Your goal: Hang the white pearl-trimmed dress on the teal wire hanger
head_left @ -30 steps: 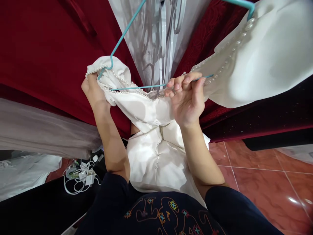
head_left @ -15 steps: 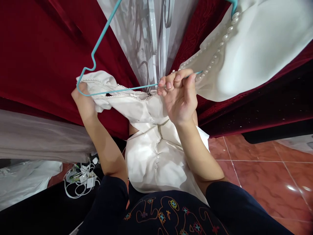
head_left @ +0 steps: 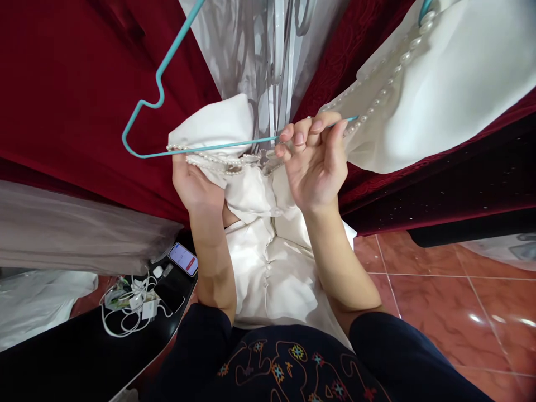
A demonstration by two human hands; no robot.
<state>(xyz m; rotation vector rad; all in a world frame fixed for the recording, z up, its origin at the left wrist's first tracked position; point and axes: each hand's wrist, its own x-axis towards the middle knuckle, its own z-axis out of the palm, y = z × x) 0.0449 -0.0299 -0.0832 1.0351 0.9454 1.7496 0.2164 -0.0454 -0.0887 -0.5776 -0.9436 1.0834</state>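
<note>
A white satin dress (head_left: 288,273) hangs down in front of me, with pearl beads along its neckline. My right hand (head_left: 316,162) is closed around the lower bar of a light-blue hanger (head_left: 226,146). On the hanger's right side rests one large pearl-edged white sleeve (head_left: 435,95). The hanger's left end is bare. Just below that end, my left hand (head_left: 195,184) grips the pearl-trimmed edge of the dress's other sleeve (head_left: 213,123); its fingertips are partly hidden by the fabric.
Dark red curtains (head_left: 84,84) and sheer white fabric (head_left: 234,50) hang behind the dress. At lower left, a black surface (head_left: 84,352) bears tangled white cables (head_left: 125,318) and a lit phone (head_left: 183,258). Red tiles (head_left: 431,301) cover the floor at right.
My left hand has moved right along the hanger bar, bringing the sleeve edge inward; the sleeve now stands up behind the bar. My right hand keeps its grip. The phone has come into view.
</note>
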